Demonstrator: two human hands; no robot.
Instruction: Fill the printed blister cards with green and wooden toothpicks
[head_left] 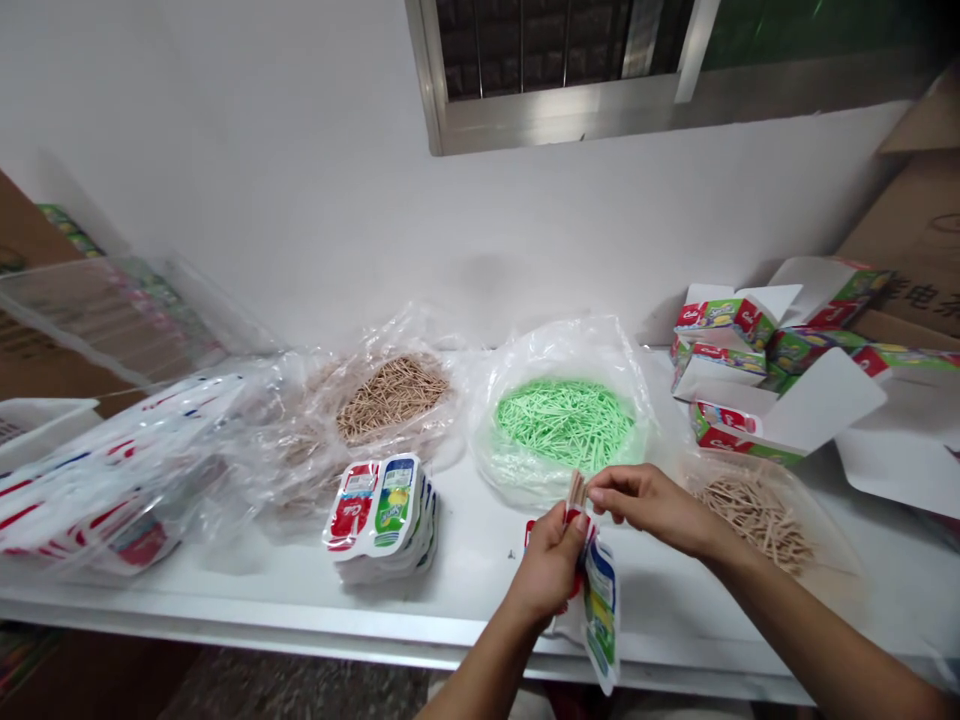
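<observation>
Just in front of the bag of green sticks (566, 422), toward the near table (465, 580) edge, the left hand (551, 570) is gripping a printed packet (602, 612), fingers closed around its upper part while the rest is hanging down past the edge. A small bunch of wooden sticks (576, 490) is standing up out of the top of that grip. The right hand (645, 500) is pinching closed at the tips of those sticks, thumb and forefinger meeting there.

Left of the green bag, a stack of packets (386, 515) is lying flat, and behind it a bag of brown sticks (390, 395) is sitting open. Right of the green bag, loose brown sticks (757, 515) are lying in clear plastic, with opened cartons (742, 370) behind them.

The hold looks delicate. The sticks are thin and only lightly bundled, so an uneven pinch could be fanning them apart or letting one slide free. The packet is limp and hanging over the edge, so anything slipping out of it would probably be dropping to the floor rather than onto the table.
</observation>
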